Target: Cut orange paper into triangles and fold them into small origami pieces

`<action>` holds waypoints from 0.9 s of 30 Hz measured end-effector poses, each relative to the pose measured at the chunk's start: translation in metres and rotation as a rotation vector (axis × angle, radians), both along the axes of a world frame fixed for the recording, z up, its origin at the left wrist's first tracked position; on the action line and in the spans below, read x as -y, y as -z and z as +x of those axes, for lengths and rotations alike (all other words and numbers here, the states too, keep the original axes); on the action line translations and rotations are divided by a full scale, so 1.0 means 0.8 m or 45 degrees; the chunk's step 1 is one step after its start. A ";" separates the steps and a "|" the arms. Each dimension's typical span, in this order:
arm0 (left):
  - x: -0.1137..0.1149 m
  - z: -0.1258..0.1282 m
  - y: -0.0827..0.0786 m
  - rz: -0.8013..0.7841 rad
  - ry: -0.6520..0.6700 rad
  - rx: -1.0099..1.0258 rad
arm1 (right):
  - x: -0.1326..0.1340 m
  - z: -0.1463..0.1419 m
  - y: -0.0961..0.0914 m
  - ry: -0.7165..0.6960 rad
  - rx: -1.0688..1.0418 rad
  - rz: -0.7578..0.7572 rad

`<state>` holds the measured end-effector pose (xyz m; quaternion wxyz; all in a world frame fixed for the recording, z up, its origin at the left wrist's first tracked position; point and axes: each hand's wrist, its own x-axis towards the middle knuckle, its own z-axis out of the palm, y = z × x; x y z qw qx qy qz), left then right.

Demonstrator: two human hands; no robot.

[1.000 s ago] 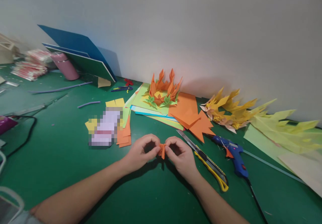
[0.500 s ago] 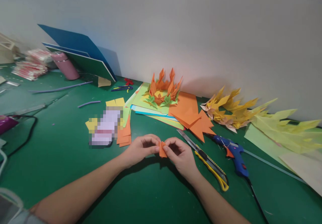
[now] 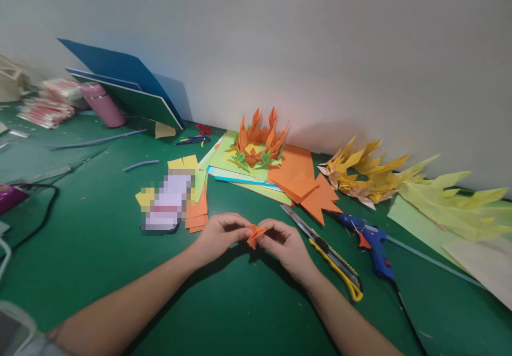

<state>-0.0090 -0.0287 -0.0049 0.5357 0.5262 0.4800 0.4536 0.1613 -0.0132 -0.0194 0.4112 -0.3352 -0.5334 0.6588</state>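
Between my two hands is a small piece of folded orange paper (image 3: 255,235), its flaps spread into points. My left hand (image 3: 222,236) pinches its left side between thumb and fingers. On the opposite side, my right hand (image 3: 287,247) is closed on it the same way; its fingertips partly hide the edge. Small orange paper slips (image 3: 197,218) lie stacked to the left of my left hand. Behind my hands stands an orange folded-paper crown (image 3: 261,138) with green pieces at its base, resting on coloured sheets (image 3: 224,151).
A yellow utility knife (image 3: 334,263) with its blade out lies right of my right hand. Beyond it is a blue glue gun (image 3: 370,244) with its cord. Yellow paper crowns (image 3: 368,169) stand back right. At left are a pixelated phone-like object (image 3: 170,201) and a pink bottle (image 3: 103,104).
The folded orange paper has gone from a narrow upright shape to one with flaps spread outward. Both hands stay in nearly the same place, still pinching it.
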 end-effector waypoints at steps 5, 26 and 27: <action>0.001 0.001 -0.004 -0.105 0.030 -0.019 | -0.002 0.001 0.001 -0.013 0.030 -0.046; 0.003 0.000 -0.006 -0.082 0.029 -0.202 | 0.000 -0.002 0.000 0.068 0.109 0.016; 0.002 0.000 -0.006 -0.125 0.036 -0.167 | 0.000 -0.002 0.000 0.062 0.113 0.022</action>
